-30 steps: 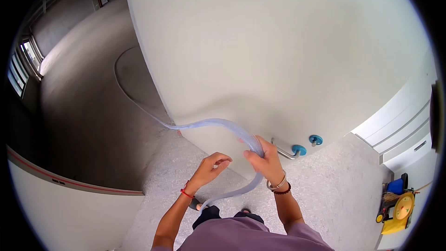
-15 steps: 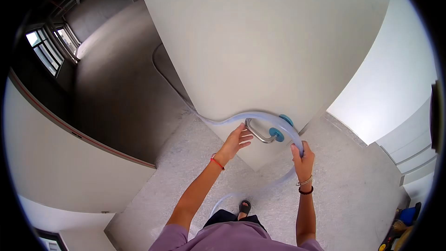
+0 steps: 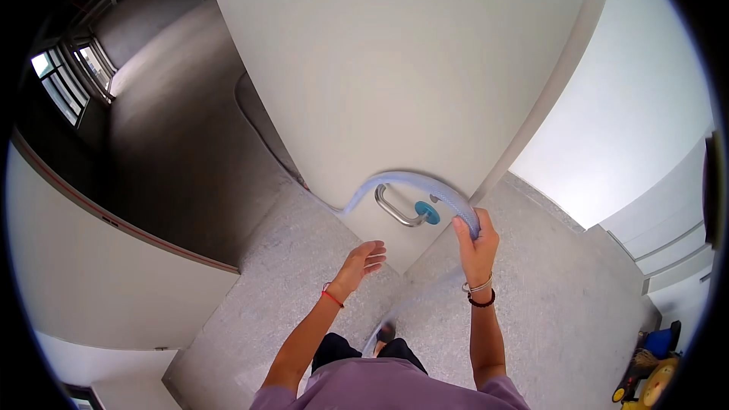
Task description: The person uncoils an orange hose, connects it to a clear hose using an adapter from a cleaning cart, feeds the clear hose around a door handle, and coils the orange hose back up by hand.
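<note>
1. Head view: the right hand (image 3: pixel 478 249) is wrapped around a translucent, bluish hose (image 3: pixel 414 177), its thumb along the near side and its fingers curled behind.
2. The left hand (image 3: pixel 358 266) is well apart from the right hand, in the air below the tubular metal door handle (image 3: pixel 391 210), with its fingers parted and loosely curved.
3. From the right hand, the hose arches up and over the door handle in front of the pale door (image 3: pixel 410 68), then dips to the door's left edge and runs thin and dark over the floor of the dim room beyond. Whether it touches the door handle, I cannot tell.
4. Below the right hand, the hose drops in a blurred, faint stretch toward the dark sandal (image 3: pixel 387 331) near the bottom.
5. A teal disc (image 3: pixel 429 213) sits at the right end of the door handle.
6. A red cord bracelet (image 3: pixel 332 297) circles the left wrist; a dark beaded bracelet (image 3: pixel 481 301) and a lighter bangle (image 3: pixel 480 285) circle the right one. The person wears a purple shirt (image 3: pixel 387 386).
7. Speckled grey floor (image 3: pixel 547 273) spreads around the feet; at the lower right edge stand a blue object (image 3: pixel 665 339) and a yellow one (image 3: pixel 659 383), both partly cut off.
</note>
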Demonstrator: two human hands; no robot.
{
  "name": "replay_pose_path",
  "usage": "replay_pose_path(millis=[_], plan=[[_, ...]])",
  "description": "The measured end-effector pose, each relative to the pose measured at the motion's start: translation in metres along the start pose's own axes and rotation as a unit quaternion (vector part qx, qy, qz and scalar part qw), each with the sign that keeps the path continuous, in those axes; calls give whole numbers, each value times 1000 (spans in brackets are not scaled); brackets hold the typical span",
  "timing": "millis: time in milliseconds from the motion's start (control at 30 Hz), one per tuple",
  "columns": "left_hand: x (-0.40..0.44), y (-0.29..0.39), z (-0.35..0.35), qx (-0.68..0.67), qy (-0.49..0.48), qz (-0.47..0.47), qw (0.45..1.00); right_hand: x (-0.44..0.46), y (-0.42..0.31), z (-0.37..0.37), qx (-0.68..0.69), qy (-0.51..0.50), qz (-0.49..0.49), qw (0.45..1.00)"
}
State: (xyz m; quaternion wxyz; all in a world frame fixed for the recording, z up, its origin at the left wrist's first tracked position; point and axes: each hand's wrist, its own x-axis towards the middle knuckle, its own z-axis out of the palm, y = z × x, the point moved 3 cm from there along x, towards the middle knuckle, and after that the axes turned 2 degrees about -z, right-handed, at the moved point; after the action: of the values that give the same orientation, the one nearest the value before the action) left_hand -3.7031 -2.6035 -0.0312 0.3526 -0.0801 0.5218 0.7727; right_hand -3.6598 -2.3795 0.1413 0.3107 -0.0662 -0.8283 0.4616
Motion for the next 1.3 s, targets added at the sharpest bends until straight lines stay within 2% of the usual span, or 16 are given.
replay_pose_path(millis=[133,267,333,467,533,600,667,733,767,800,867,933,1033,1133,1200,1300], plan=[[14,28,-6,-10,6,27,1000,1,-25,-2,11,25,-24,999],[52,53,-24,-61,-5,18,998,-24,1,-21,22,121,43,992],[73,63,-28,-113,-33,-2,993,-53,30,-29,-13,120,86,989],[104,81,-34,-244,-36,-52,968,-79,39,-24,-82,152,80,982],[126,85,-40,-404,-11,-104,909,-80,28,-23,-117,171,59,977],[149,83,-54,-411,-28,-70,908,-85,11,-28,-174,184,-5,967],[155,92,-57,-413,-43,-32,909,-85,-11,-32,-253,180,-135,941],[128,122,-38,-363,-75,-10,929,-103,4,-52,-234,182,-58,953],[123,127,-32,-363,-75,-13,929,-113,24,-67,-221,186,42,956],[119,130,-27,-309,-73,6,948,-114,38,-71,-224,186,41,956],[114,130,-20,-255,-72,25,964,-119,77,-72,-297,104,146,938],[108,122,-15,-152,-33,15,988,-133,121,-66,-314,33,141,939],[115,100,-10,-177,-43,16,983,-144,165,-42,-321,-45,158,933],[111,97,-2,-216,-53,-11,975,-135,176,-17,-325,-77,112,936],[104,100,10,-198,-79,-2,977,-135,188,-5,-290,-88,165,938],[99,102,14,-211,-55,22,976,-131,199,6,-281,-126,209,928]])
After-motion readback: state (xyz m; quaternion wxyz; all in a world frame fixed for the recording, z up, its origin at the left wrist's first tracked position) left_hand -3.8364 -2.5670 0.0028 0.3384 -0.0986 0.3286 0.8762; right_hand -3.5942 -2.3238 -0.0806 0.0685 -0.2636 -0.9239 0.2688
